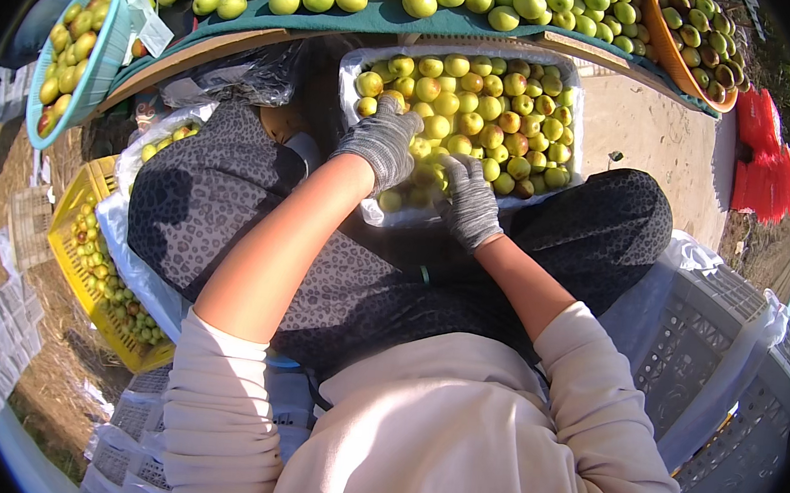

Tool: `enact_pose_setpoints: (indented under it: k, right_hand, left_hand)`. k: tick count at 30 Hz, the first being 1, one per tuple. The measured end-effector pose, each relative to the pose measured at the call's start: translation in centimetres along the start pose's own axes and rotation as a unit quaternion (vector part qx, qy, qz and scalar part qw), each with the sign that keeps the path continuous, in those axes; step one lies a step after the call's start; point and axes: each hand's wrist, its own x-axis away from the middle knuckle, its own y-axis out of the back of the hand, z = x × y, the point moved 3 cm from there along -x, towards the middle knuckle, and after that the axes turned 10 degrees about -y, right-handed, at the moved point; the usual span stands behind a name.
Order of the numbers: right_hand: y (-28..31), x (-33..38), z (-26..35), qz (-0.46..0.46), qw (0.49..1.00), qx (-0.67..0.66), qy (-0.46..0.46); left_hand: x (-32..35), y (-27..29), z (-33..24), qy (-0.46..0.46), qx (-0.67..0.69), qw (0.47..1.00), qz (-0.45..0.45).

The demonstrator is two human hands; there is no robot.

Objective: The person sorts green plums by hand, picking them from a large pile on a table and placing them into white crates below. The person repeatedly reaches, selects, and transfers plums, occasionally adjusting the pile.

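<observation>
A crate lined with white plastic [573, 74] sits before my lap, filled with round green jujubes [484, 108], some with reddish-brown patches. My left hand [381, 145], in a grey knit glove, reaches over the crate's left part. Its fingers curl down among the fruit, and what they hold is hidden. My right hand [468, 201], gloved the same way, is at the near side of the crate. Its fingers bend round green fruit that looks blurred next to the fingertips.
Beyond the crate, a green-covered table edge [274, 24] carries heaped fruit. A blue basket [104, 57] and an orange basket [669, 45] of fruit stand at its ends. A yellow crate [71, 253] is at left, grey crates [711, 324] at right, red bags [764, 168] farther off.
</observation>
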Motion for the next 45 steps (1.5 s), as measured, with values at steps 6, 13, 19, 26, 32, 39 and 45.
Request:
enact_pose_setpoints:
  k: [6, 13, 19, 26, 32, 39, 45]
  right_hand:
    - [1.5, 0.8, -0.5, -0.038, 0.994, -0.065, -0.074]
    - [2.2, 0.8, -0.8, -0.042, 0.988, -0.113, -0.098]
    - [2.7, 0.2, -2.0, -0.057, 0.979, -0.130, -0.147]
    - [2.6, 0.0, -2.8, -0.065, 0.973, -0.150, -0.162]
    - [4.0, -3.2, -1.0, 0.150, 0.711, -0.632, -0.271]
    - [4.9, -7.1, 2.7, 0.165, 0.768, -0.578, -0.220]
    - [2.0, -9.6, 2.6, 0.015, 0.972, -0.151, -0.181]
  left_hand:
    - [-4.7, -0.6, 1.0, -0.052, -0.114, 0.990, -0.071]
    - [-4.7, -1.7, 2.6, -0.046, -0.176, 0.962, -0.203]
    - [-6.2, -1.5, 1.5, -0.075, -0.212, 0.969, -0.101]
    - [-6.6, -0.9, 0.6, -0.078, -0.215, 0.969, -0.092]
    - [-4.2, -0.9, -0.1, -0.130, 0.263, 0.930, -0.223]
    - [-2.9, -1.5, 0.2, -0.128, 0.366, 0.890, -0.240]
    - [-2.7, -2.7, 2.9, -0.060, 0.170, 0.941, -0.287]
